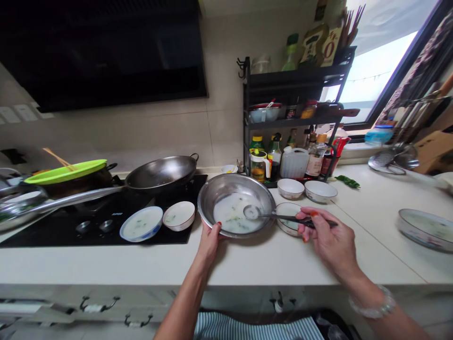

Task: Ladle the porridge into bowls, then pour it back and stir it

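My left hand [211, 240] grips the near rim of a steel basin [262, 189], its thumb over the edge, tilting it a little. Inside lies a pale, milky soup [230, 210] with bits of green. In my right hand [329, 238] is the dark handle of a ladle [252, 212], whose bowl hangs over the soup in the basin. Partly hidden behind the ladle handle and basin stands a bowl [288, 226] with similar soup. Two more soup bowls, a blue-rimmed bowl [141, 224] and a red-rimmed bowl [179, 216], sit to the left by the stove.
A wok [161, 172] rests on the black stove [95, 236], its long handle reaching left. Two small bowls [290, 189] stand before a rack [293, 123] of bottles. At far right is a larger soup bowl [426, 229]. A green colander [67, 171] tops a dark pot.
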A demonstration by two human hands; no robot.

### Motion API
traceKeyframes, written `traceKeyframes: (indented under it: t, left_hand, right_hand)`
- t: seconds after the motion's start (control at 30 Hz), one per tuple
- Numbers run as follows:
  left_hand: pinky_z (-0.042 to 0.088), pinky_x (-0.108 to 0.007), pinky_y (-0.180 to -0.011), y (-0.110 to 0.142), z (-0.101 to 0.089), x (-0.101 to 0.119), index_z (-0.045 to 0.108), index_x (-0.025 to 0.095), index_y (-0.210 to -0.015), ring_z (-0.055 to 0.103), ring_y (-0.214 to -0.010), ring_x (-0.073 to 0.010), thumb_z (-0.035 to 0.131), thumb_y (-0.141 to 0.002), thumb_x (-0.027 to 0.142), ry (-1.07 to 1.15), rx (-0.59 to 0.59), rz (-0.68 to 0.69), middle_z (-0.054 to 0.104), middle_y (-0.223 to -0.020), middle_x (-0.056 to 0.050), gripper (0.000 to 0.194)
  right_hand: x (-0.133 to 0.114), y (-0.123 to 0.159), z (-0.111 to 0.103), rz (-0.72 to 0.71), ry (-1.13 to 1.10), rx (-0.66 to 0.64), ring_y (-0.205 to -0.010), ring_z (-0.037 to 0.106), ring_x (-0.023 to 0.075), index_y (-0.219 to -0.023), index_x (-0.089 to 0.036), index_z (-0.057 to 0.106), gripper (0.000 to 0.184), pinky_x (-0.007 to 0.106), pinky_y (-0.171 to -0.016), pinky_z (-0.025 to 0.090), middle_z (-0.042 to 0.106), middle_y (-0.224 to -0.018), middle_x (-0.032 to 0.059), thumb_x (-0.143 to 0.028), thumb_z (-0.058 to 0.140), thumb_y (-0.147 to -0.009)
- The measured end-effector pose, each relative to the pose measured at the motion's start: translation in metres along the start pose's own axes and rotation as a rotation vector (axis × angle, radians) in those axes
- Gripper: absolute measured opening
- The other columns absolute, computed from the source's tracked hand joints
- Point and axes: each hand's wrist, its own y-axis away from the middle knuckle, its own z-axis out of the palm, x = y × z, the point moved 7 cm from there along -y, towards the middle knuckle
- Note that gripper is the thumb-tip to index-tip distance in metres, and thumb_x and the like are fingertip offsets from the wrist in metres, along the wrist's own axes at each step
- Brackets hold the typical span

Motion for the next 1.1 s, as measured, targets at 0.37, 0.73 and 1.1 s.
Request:
traceKeyframes:
  t: [0.37, 0.73, 1.1]
  left_hand:
    - [0.057, -0.027, -0.063, 0.001, 0.0, 0.001, 0.027, 0.029, -0.143, 0.06, -0.079, -0.0152, 0.057, -0.075, 0.023, -0.019, -0.003, 0.005, 0.06, -0.097, -0.002, 0.075]
    - [0.057, -0.026, -0.064, 0.001, -0.001, 0.001, 0.026, 0.031, -0.145, 0.059, -0.081, -0.0137, 0.058, -0.074, 0.021, -0.003, 0.013, -0.015, 0.058, -0.112, -0.004, 0.078]
    - [0.057, -0.026, -0.064, 0.002, -0.001, 0.002, 0.029, 0.029, -0.143, 0.06, -0.08, -0.0141, 0.058, -0.073, 0.021, -0.004, 0.022, -0.023, 0.059, -0.111, -0.004, 0.076]
  right_hand:
    - [-0.003, 0.003, -0.004, 0.014, 0.0, -0.009, -0.051, 0.061, 0.0187, -0.088, -0.019, 0.069, 0.023, 0.031, -0.038, 0.048, 0.069, -0.077, 0.007, -0.041, 0.064, -0.082]
    - [-0.01, 0.002, -0.011, 0.014, -0.064, 0.056, -0.051, 0.06, 0.0168, -0.086, -0.018, 0.069, 0.021, 0.028, -0.038, 0.046, 0.069, -0.076, 0.0077, -0.038, 0.067, -0.08]
    - [-0.047, -0.002, -0.065, -0.071, -0.061, 0.242, -0.051, 0.061, 0.0168, -0.081, -0.014, 0.071, 0.016, 0.026, -0.038, 0.042, 0.068, -0.073, 0.0104, -0.028, 0.07, -0.074]
